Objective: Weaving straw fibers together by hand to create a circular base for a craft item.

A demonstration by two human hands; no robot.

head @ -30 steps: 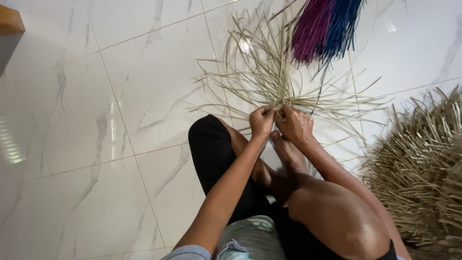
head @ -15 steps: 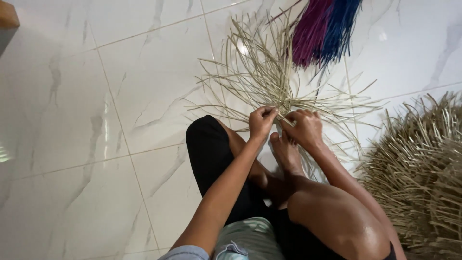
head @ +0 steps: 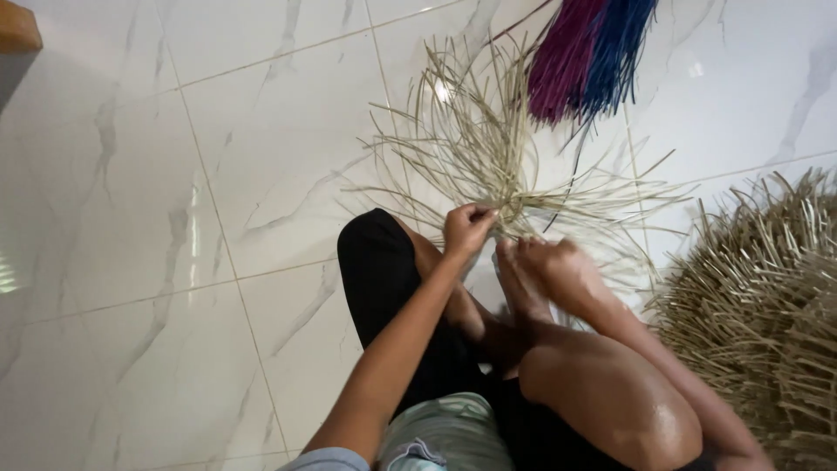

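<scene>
Pale straw strands (head: 475, 153) fan out over the white marble tile floor (head: 131, 218), gathered just ahead of the foot (head: 519, 279). Left hand (head: 466, 228) pinches the gathered centre. Right hand (head: 558, 262) is blurred, grip indeterminate. Purple-and-blue bundle (head: 588, 52) lies beyond.

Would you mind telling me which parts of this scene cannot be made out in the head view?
- Right hand: motion-blurred; its grip is unclear.
- Left hand: its fingertips are buried in the pale straw strips, so the pinched strip cannot be singled out.
- Purple and blue strip bundle: cut off by the top edge.
- Heap of woven straw: cut off by the right edge.
- Wooden object: only a corner shows, top left.
</scene>
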